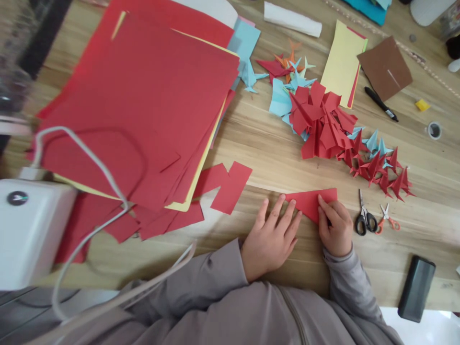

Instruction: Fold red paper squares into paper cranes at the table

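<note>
A folded piece of red paper (312, 200) lies on the wooden table in front of me, narrow at its left end and wider at its right. My left hand (272, 237) rests flat with fingers spread, its fingertips at the paper's left tip. On the right part of the paper, my right hand (336, 225) is closed, thumb and fingers pinching its lower edge. Just right of that hand lie black-handled scissors (364, 218) and smaller orange-handled scissors (386, 221).
Large red sheets (154, 96) are stacked at left, with cut red pieces (233, 188) beside them. A white box (32, 235) trails a white cable (104, 167). Folded red paper shapes (319, 124) lie beyond my hands. A black power bank (417, 287) sits near the front edge.
</note>
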`<state>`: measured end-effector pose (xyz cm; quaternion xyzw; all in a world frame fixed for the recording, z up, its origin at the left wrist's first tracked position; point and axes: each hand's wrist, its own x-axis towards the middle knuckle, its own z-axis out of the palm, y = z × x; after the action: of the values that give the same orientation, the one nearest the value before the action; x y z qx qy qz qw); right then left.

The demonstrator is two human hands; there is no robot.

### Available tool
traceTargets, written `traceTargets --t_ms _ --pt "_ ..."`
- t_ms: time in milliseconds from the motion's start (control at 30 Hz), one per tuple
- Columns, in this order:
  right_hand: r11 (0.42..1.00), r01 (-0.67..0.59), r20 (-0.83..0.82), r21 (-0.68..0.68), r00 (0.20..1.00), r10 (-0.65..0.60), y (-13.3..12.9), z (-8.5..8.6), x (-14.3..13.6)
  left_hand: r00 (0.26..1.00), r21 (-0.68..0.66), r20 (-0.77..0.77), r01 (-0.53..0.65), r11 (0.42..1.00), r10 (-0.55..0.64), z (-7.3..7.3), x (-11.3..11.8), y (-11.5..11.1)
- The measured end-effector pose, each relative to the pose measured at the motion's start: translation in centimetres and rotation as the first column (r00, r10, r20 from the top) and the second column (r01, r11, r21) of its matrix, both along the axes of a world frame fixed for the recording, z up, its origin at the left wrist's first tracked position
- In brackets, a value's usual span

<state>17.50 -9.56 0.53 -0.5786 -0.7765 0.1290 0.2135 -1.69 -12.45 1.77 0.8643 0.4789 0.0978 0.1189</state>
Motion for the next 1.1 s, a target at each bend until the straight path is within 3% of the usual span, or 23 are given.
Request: traceTargets --t_ms 567,1100 --pt "1.0 0.002 -0.003 0.007 1.0 -0.002 0.06 0.22 -0.2 0.997 -0.054 0.025 -0.069 0.996 0.07 0.21 0.04 -0.14" --pt "1.0 0.005 -0.008 -0.011 1.0 -0.005 -0.04 0.15 -0.16 0.998 -0.013 0.047 -0.047 0.999 0.047 -0.22 0.04 -0.14"
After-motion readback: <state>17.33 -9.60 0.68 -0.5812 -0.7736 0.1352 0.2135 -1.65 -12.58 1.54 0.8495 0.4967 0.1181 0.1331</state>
